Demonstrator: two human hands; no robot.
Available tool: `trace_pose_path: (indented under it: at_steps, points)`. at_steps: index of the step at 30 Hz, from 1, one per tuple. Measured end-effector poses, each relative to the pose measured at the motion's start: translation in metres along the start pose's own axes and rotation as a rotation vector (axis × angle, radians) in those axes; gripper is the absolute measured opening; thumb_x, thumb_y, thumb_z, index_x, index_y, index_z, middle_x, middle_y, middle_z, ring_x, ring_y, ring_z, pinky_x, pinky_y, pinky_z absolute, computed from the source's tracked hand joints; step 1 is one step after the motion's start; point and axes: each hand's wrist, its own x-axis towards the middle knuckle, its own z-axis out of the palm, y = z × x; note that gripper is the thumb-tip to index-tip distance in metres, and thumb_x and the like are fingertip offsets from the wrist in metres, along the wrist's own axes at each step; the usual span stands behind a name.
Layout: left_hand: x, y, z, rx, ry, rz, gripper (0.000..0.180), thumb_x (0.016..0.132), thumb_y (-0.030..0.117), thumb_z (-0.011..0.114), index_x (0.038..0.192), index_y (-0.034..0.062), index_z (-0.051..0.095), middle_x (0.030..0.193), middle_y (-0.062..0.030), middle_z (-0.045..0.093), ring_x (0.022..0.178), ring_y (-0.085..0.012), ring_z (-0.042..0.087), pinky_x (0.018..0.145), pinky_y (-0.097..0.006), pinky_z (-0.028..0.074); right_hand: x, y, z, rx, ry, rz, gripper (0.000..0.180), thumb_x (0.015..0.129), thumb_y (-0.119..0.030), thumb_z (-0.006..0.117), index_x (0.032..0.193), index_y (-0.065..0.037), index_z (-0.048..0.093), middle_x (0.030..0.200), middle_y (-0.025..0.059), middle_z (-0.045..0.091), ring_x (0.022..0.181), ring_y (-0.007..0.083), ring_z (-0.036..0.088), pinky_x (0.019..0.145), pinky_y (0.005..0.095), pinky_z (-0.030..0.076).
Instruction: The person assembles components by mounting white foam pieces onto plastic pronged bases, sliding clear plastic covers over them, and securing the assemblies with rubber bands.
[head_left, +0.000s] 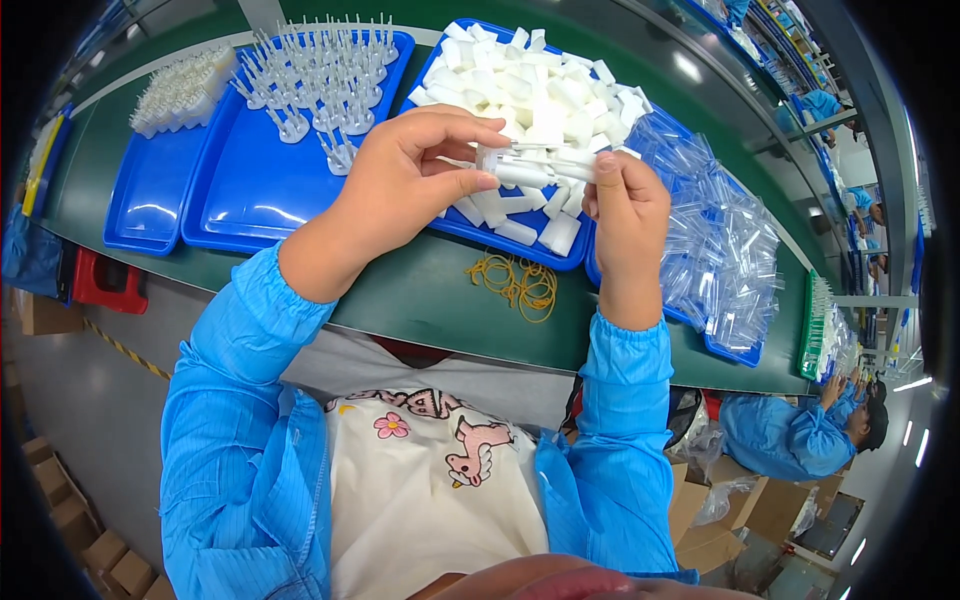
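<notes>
Over the tray of white foam pieces, my left hand (405, 175) is closed on the round base of a translucent plastic piece with thin rods (492, 160). A white foam cylinder (522, 175) lies along its rods. The rods point toward my right hand (630, 220), whose thumb and fingers pinch their far end; just what lies between those fingertips is partly hidden. Below both hands, loose white foam pieces (515, 232) fill a blue tray (480, 240). Similar rodded plastic pieces (335, 85) stand upright in the blue tray (240, 205) to the left.
Finished-looking foam-and-rod pieces (185, 95) stand in the far-left tray (150, 205). Clear plastic tubes (710, 230) heap up at right. Yellow rubber bands (525, 290) lie on the green table (400, 285) near me. A co-worker in blue (790, 430) sits at the right.
</notes>
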Motion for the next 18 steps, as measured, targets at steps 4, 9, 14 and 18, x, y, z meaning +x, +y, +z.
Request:
trace_pose_path:
  at_steps: [4, 9, 14, 18]
  points:
    - [-0.002, -0.002, 0.003, 0.063, -0.017, 0.030, 0.033, 0.078, -0.008, 0.070, 0.110, 0.0028, 0.069, 0.120, -0.0101, 0.062, 0.099, -0.0154, 0.062, 0.085, -0.026, 0.056, -0.003, -0.004, 0.004, 0.007, -0.069, 0.008, 0.029, 0.097, -0.021, 0.063, 0.078, 0.001, 0.064, 0.069, 0.0007, 0.055, 0.064, 0.0071, 0.047, 0.057, 0.0236, 0.037]
    - [-0.004, 0.001, 0.008, 0.114, -0.036, 0.044, 0.033, 0.078, -0.008, 0.070, 0.108, 0.0030, 0.070, 0.119, -0.0096, 0.063, 0.097, -0.0149, 0.063, 0.082, -0.025, 0.057, -0.010, -0.008, 0.015, -0.101, -0.082, -0.161, 0.021, 0.093, -0.015, 0.067, 0.083, 0.003, 0.067, 0.074, 0.0034, 0.057, 0.070, 0.0089, 0.049, 0.061, 0.0250, 0.038]
    - [-0.004, -0.002, 0.007, 0.190, -0.102, 0.089, 0.033, 0.078, -0.008, 0.071, 0.109, 0.0042, 0.069, 0.121, -0.0101, 0.061, 0.094, -0.0143, 0.064, 0.081, -0.025, 0.057, -0.012, -0.005, 0.021, -0.192, -0.120, -0.128, 0.017, 0.091, -0.014, 0.069, 0.086, 0.002, 0.069, 0.079, 0.0026, 0.057, 0.072, 0.0091, 0.049, 0.063, 0.0246, 0.039]
    - [-0.002, -0.004, 0.003, 0.127, -0.039, 0.023, 0.035, 0.080, -0.008, 0.069, 0.113, 0.0038, 0.067, 0.125, -0.0106, 0.059, 0.095, -0.0146, 0.064, 0.081, -0.026, 0.057, -0.006, -0.007, 0.020, 0.015, -0.038, -0.034, 0.016, 0.093, -0.016, 0.067, 0.090, 0.000, 0.069, 0.084, 0.0020, 0.060, 0.075, 0.0085, 0.052, 0.065, 0.0232, 0.040]
